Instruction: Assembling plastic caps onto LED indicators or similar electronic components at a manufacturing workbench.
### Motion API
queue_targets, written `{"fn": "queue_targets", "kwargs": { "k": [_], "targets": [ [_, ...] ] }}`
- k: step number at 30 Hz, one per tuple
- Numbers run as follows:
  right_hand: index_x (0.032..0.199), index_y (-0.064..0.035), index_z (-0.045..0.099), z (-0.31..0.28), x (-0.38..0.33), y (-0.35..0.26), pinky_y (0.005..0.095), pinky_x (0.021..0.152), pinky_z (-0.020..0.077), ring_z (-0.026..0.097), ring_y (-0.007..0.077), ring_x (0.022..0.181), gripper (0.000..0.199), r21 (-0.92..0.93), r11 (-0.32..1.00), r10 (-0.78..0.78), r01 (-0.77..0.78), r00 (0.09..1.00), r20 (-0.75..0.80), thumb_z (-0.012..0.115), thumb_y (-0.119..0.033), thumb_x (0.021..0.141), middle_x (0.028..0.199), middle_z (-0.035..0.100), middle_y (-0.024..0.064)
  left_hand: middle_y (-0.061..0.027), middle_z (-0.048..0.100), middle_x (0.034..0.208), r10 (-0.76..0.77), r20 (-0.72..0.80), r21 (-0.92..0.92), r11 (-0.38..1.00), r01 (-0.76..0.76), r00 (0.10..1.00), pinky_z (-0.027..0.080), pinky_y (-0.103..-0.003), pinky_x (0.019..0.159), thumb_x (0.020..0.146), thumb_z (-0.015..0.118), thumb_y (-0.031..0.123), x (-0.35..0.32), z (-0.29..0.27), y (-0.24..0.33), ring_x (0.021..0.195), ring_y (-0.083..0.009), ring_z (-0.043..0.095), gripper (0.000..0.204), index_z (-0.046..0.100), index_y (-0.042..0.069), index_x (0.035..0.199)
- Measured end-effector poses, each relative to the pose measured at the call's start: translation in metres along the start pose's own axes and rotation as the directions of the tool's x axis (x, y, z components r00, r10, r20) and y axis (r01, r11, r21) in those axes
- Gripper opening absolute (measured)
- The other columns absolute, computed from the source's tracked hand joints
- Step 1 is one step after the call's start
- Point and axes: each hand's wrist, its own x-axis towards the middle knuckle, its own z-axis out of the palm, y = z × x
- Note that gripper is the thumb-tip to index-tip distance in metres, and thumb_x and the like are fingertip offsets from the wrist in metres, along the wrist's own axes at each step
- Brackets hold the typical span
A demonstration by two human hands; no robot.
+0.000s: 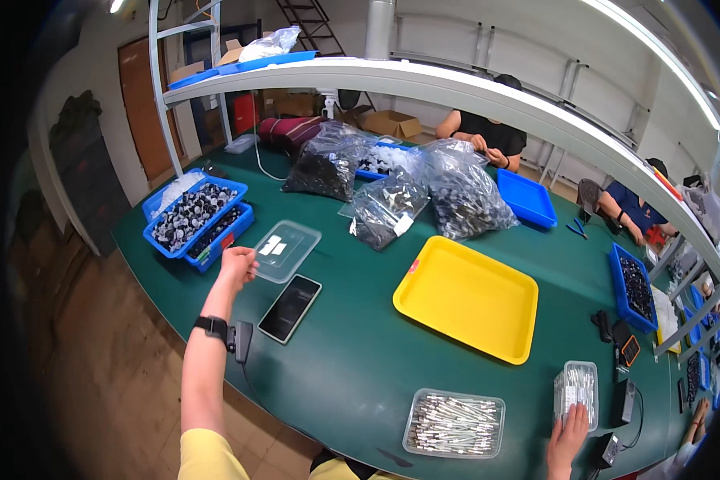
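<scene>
My left hand (238,267) reaches out at the left, its fingers pinched at the near left corner of a clear plastic lid (297,258) with white labels. A phone (290,309) lies just below the lid. At the lower right, my right hand (567,437) lies over the near end of a clear plastic box (582,376) filled with thin white rods. Its fingers are stretched out on a white label there; the thumb side is partly hidden. Left of that hand, a second clear box (454,424) stands uncovered, full of similar white and metallic rods.
A yellow tray (466,298) occupies the middle. Blue bins (192,216) of small black and clear parts sit left, another blue bin (635,288) right. Bulging plastic bags (466,192) stand behind, below a shelf (424,70). Small black devices (622,404) with cables lie right. Co-workers sit beyond.
</scene>
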Motion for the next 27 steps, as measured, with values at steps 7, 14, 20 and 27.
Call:
{"fn": "queue_targets", "kwargs": {
  "k": [7, 14, 20, 27],
  "targets": [
    [0.119, 0.003, 0.044, -0.003, 0.004, -0.015, 0.0477, 0.096, 0.0303, 0.04, 0.0413, 0.115, 0.046, 0.027, 0.999, 0.038, -0.037, 0.998, -0.052, 0.056, -0.007, 0.076, 0.123, 0.043, 0.0242, -0.0182, 0.055, 0.099, 0.589, -0.074, 0.974, 0.218, -0.07, 0.805, 0.052, -0.041, 0.067, 0.08, 0.062, 0.019, 0.104, -0.027, -0.045, 0.085, -0.0295, 0.058, 0.033, 0.053, 0.002, 0.106],
    [0.11, 0.0006, 0.051, -0.018, 0.029, -0.034, 0.0425, 0.09, 0.0383, 0.046, 0.0365, 0.108, 0.044, -0.043, 0.991, 0.125, -0.129, 0.989, -0.083, 0.067, -0.015, 0.072, 0.118, 0.048, 0.0199, -0.019, 0.037, 0.129, 0.298, 0.527, 0.808, 0.114, -0.578, 0.796, 0.037, -0.047, 0.092, 0.086, 0.05, 0.029, 0.077, 0.031, -0.051, 0.115, -0.0409, 0.037, 0.043, 0.043, 0.01, 0.124],
    [0.112, -0.0022, 0.051, -0.015, 0.034, -0.014, 0.0411, 0.091, 0.0374, 0.046, 0.0327, 0.112, 0.035, -0.037, 0.992, 0.117, -0.12, 0.99, -0.075, 0.058, -0.016, 0.081, 0.119, 0.049, 0.0166, -0.0089, 0.023, 0.142, 0.167, 0.381, 0.921, 0.02, -0.389, 0.909, 0.027, -0.055, 0.097, 0.088, 0.047, 0.034, 0.108, 0.059, -0.037, 0.129, -0.0353, 0.022, 0.053, 0.03, 0.017, 0.135],
    [0.12, -0.0049, 0.046, -0.011, 0.058, 0.011, 0.0441, 0.095, 0.0329, 0.041, 0.0335, 0.117, 0.04, -0.137, 0.979, 0.158, -0.152, 0.987, 0.04, 0.053, -0.023, 0.085, 0.127, 0.043, 0.0169, -0.0152, 0.019, 0.143, 0.59, 0.685, 0.479, 0.079, -0.874, 0.428, 0.019, -0.053, 0.102, 0.079, 0.055, 0.014, -0.014, 0.075, -0.003, 0.132, -0.0373, 0.017, 0.057, 0.034, 0.008, 0.132]
  ]
}}
